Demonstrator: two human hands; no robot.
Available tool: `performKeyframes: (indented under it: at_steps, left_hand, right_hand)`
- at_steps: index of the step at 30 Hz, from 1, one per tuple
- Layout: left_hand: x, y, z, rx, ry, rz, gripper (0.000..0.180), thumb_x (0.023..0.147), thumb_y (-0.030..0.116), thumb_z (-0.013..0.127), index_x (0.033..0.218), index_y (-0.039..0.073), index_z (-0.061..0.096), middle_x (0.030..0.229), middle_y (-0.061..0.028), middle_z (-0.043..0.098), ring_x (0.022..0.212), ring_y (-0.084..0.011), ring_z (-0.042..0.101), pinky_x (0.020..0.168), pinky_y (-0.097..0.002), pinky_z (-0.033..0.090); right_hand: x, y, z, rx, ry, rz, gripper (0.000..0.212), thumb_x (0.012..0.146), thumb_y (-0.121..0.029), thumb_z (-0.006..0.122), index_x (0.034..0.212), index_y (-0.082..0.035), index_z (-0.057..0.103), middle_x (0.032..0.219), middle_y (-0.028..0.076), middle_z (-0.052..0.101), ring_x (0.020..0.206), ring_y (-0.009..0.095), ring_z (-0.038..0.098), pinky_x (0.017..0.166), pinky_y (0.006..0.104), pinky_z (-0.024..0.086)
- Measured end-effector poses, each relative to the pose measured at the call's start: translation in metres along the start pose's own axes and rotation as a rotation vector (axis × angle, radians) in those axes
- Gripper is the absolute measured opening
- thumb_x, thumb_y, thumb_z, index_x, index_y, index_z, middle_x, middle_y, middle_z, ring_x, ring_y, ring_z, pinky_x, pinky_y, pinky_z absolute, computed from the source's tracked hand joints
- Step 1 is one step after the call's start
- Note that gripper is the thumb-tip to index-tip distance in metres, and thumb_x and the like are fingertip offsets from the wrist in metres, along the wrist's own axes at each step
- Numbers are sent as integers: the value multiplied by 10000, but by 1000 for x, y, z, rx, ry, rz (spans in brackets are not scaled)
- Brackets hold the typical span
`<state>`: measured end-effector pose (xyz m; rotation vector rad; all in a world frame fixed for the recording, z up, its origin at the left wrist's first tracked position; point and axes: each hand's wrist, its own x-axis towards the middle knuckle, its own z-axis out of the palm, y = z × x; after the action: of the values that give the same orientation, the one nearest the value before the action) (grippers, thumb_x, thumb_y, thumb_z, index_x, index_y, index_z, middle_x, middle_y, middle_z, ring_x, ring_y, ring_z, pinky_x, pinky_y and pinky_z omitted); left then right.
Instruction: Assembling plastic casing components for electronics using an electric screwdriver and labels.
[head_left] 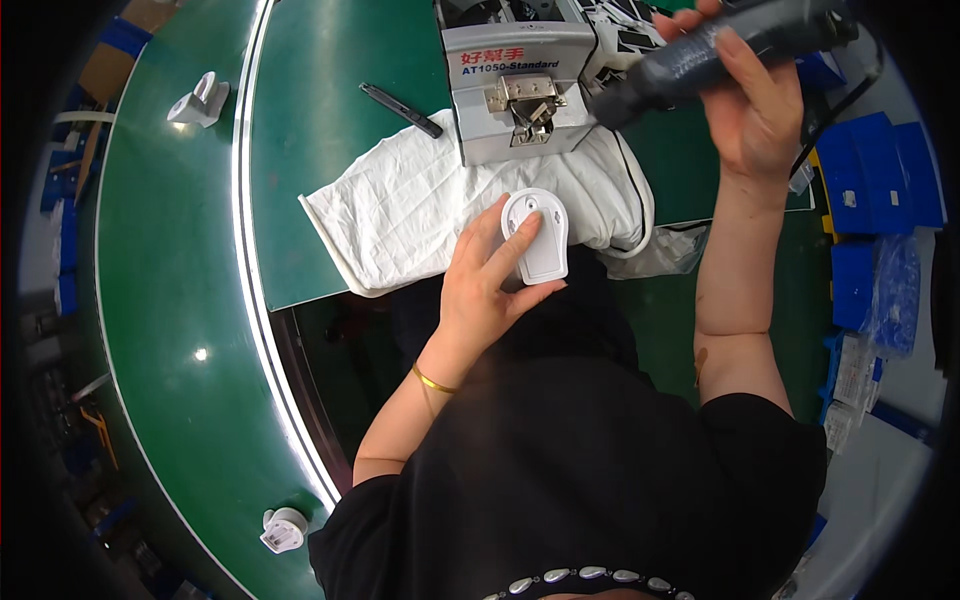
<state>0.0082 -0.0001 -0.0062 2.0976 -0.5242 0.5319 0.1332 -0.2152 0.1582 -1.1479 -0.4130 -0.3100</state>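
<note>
My left hand (472,290) grips a small white plastic housing (545,254) with a rounded top and a straight lower end. Its fingers lie over the open inner side, where a round hole shows. Raised at the upper right, my right hand (757,125) is wrapped round a dark electric screwdriver (690,65) with a cable. The screwdriver's nose points down-left, beside the front right edge of a grey screw feeder (480,105). A metal bracket (530,107) is fixed on the feeder's front. The screwdriver is slightly blurred, and its bit cannot be made out.
A white cloth (400,205) lies under and before the feeder, with a black pen-like tool (400,109) at its far left. Two white plastic parts, one far (199,100) and one near (284,530), stand on the green belt at left. Blue bins (862,175) line the right.
</note>
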Motion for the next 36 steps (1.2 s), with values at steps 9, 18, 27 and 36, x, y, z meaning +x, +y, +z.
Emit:
performKeyframes:
  at_steps: [9,18,27,36]
  left_hand:
    - [-2,2,4,-62,-36,-89,760,633,287,898,1327,133,629,1385,-205,529,1197,-388,559,979,-440,496]
    - [1,6,1,-85,-35,-100,758,659,229,885,1351,110,599,1384,-226,524,1221,-403,546,1007,-451,475]
    - [0,5,0,-119,-41,-119,748,662,220,885,1345,101,605,1388,-222,516,1227,-403,538,1005,-445,475]
    - [-1,4,3,-109,-33,-90,738,668,230,880,1342,106,606,1390,-220,508,1218,-404,538,995,-446,476]
  right_hand:
    - [11,12,55,-289,-263,27,516,754,56,802,1198,16,543,954,69,648,901,166,660,830,319,553]
    - [22,33,83,-106,-195,43,462,842,-6,741,1236,8,502,858,68,654,721,136,641,657,250,507]
    - [-27,25,61,-107,-307,-89,464,914,33,556,1343,49,380,782,105,592,660,184,591,677,395,499]
    - [-49,18,67,-163,-344,-93,431,914,27,572,1303,27,386,777,109,601,643,167,580,650,377,506]
